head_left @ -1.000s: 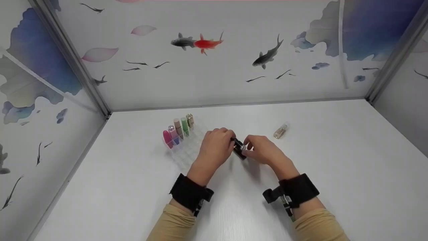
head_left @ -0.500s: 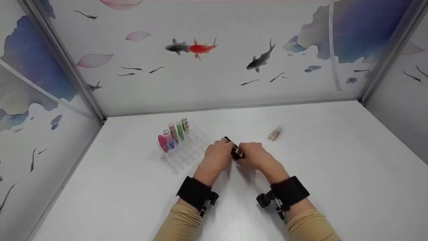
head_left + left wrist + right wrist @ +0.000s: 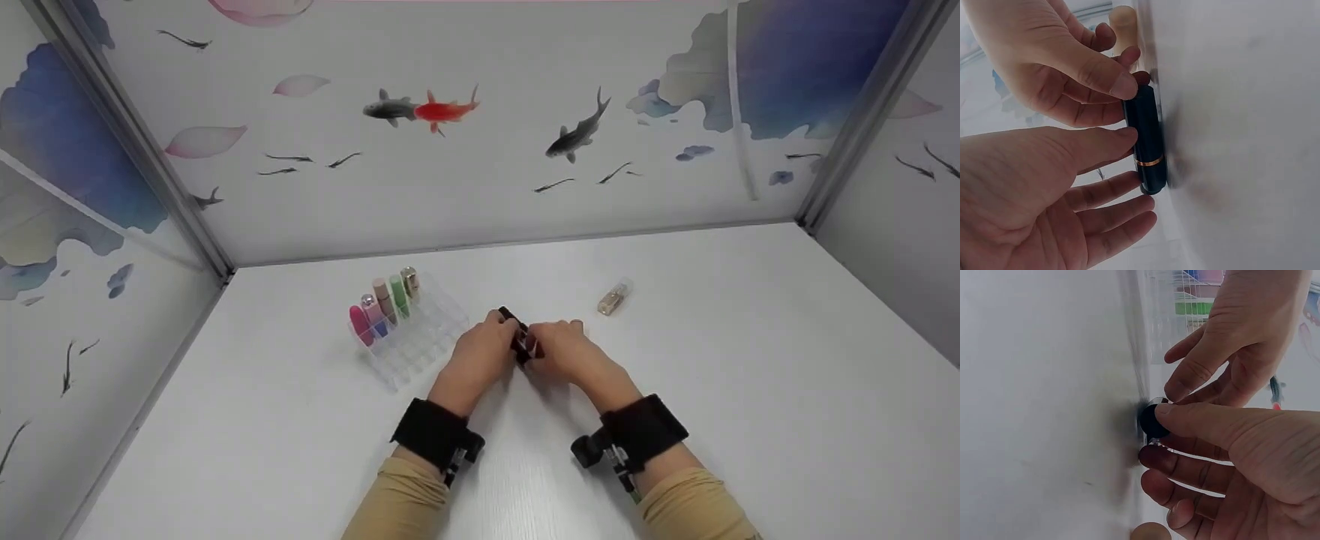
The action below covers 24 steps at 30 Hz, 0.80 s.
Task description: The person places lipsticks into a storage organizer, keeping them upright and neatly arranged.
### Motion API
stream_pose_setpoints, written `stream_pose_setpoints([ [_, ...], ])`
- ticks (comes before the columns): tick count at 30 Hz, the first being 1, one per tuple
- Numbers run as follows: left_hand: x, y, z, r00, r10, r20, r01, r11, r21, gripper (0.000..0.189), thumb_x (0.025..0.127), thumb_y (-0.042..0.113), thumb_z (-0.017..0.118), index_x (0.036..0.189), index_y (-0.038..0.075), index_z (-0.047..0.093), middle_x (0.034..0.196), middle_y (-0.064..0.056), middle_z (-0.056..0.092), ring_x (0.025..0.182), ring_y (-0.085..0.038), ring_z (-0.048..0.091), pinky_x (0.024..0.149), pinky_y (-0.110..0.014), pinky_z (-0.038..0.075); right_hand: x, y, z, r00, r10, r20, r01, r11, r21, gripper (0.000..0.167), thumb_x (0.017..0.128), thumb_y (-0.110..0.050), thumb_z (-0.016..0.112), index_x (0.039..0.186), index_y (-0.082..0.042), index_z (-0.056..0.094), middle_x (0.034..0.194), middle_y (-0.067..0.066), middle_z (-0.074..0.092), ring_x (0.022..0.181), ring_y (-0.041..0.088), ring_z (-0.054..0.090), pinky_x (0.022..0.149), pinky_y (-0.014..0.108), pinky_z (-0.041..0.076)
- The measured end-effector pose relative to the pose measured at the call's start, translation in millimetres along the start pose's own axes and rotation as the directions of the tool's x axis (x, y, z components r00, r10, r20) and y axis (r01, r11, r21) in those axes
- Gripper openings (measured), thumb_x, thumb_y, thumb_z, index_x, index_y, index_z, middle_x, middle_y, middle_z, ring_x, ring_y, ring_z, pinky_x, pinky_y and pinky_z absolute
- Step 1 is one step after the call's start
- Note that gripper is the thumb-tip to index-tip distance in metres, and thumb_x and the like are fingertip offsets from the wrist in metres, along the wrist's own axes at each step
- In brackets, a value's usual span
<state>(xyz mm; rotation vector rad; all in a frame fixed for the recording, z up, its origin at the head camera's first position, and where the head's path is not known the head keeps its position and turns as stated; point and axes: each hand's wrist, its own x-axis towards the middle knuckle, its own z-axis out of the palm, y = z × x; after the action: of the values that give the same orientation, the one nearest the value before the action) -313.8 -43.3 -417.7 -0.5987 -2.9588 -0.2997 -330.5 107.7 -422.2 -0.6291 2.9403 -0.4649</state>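
Note:
A black lipstick tube (image 3: 1148,132) with a thin gold band is held between both hands just above or on the table; I cannot tell if it touches. My left hand (image 3: 480,351) grips its side, thumb on the near face, other fingers behind. At one end my right hand (image 3: 574,354) pinches the tube with thumb and fingers. In the right wrist view the round black end (image 3: 1152,422) shows under the right thumb, with clear glossy bits beside it. The fingers hide much of the tube in the head view.
Left of the hands stands a clear compartment organizer (image 3: 416,349). Several cosmetic tubes (image 3: 384,298) in pink, brown, green and gold fill its far-left row. A gold tube with a clear cap (image 3: 613,298) lies at the right. Printed walls (image 3: 465,187) border the white table (image 3: 750,337).
The head view has shifted slightly. My right hand has closed in on the tube and covers more of it, and both hands sit nearer together. The organizer and the gold tube stay put.

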Motion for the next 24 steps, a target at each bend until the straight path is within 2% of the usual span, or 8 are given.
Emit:
stream_pose_setpoints([
  [5, 1.5, -4.8, 2.1, 1.0, 0.007, 0.007, -0.007, 0.999, -0.04, 0.024, 0.094, 0.013, 0.069, 0.114, 0.002, 0.061, 0.112, -0.016, 0.059, 0.094, -0.032, 0.07, 0.076, -0.04, 0.058, 1.1, -1.3, 2.6, 1.0, 0.016, -0.008, -0.016, 1.0, 0.003, 0.021, 0.084, -0.02, 0.077, 0.094, -0.004, 0.067, 0.093, 0.01, 0.073, 0.089, 0.033, 0.065, 0.082, 0.044, 0.037],
  [9, 0.5, -6.1, 3.2, 1.0, 0.028, 0.006, -0.027, 0.999, -0.047, 0.023, 0.094, 0.012, 0.068, 0.114, 0.002, 0.062, 0.111, -0.016, 0.061, 0.095, -0.033, 0.068, 0.08, -0.041, 0.057, 1.0, 0.2, 4.2, 1.0, -0.008, -0.026, 0.008, 1.0, -0.003, 0.017, 0.083, -0.015, 0.077, 0.094, -0.004, 0.069, 0.095, 0.011, 0.075, 0.092, 0.035, 0.067, 0.079, 0.042, 0.037],
  [14, -0.4, -6.2, 4.8, 0.998, 0.062, -0.019, -0.062, 0.998, 0.012, 0.012, 0.095, 0.002, 0.059, 0.104, 0.003, 0.067, 0.103, -0.014, 0.069, 0.092, -0.031, 0.069, 0.078, -0.039, 0.057, -1.5, 5.1, 0.4, 0.999, -0.041, 0.004, 0.041, 0.999, 0.01, 0.018, 0.081, -0.01, 0.075, 0.097, -0.003, 0.072, 0.094, 0.012, 0.075, 0.087, 0.032, 0.064, 0.077, 0.037, 0.033],
  [17, 1.2, -6.6, 4.5, 0.997, 0.07, -0.018, -0.069, 0.997, 0.04, 0.012, 0.095, 0.0, 0.057, 0.098, 0.004, 0.067, 0.096, -0.013, 0.072, 0.089, -0.029, 0.07, 0.077, -0.038, 0.057, -3.6, 8.3, -3.6, 0.998, -0.047, 0.028, 0.046, 0.998, 0.034, 0.019, 0.081, -0.01, 0.072, 0.098, -0.002, 0.073, 0.092, 0.011, 0.073, 0.084, 0.028, 0.062, 0.081, 0.038, 0.036],
  [20, 2.2, -7.1, -0.3, 0.999, 0.049, 0.008, -0.049, 0.999, 0.006, 0.014, 0.094, -0.003, 0.056, 0.097, 0.004, 0.068, 0.094, -0.013, 0.073, 0.09, -0.028, 0.071, 0.078, -0.039, 0.057, -5.4, 10.1, -8.1, 0.999, -0.041, 0.035, 0.038, 0.995, 0.092, 0.018, 0.083, -0.01, 0.071, 0.099, -0.003, 0.074, 0.091, 0.01, 0.072, 0.083, 0.024, 0.061, 0.083, 0.04, 0.044],
  [24, 2.9, -10.4, -11.6, 0.999, 0.021, 0.046, -0.017, 0.997, -0.081, 0.018, 0.091, -0.006, 0.059, 0.099, 0.005, 0.07, 0.097, -0.012, 0.074, 0.095, -0.027, 0.07, 0.083, -0.039, 0.056, -6.1, 11.4, -12.9, 0.999, -0.042, 0.028, 0.037, 0.986, 0.161, 0.019, 0.082, -0.007, 0.07, 0.101, -0.002, 0.072, 0.091, 0.01, 0.07, 0.084, 0.022, 0.061, 0.08, 0.039, 0.05],
])
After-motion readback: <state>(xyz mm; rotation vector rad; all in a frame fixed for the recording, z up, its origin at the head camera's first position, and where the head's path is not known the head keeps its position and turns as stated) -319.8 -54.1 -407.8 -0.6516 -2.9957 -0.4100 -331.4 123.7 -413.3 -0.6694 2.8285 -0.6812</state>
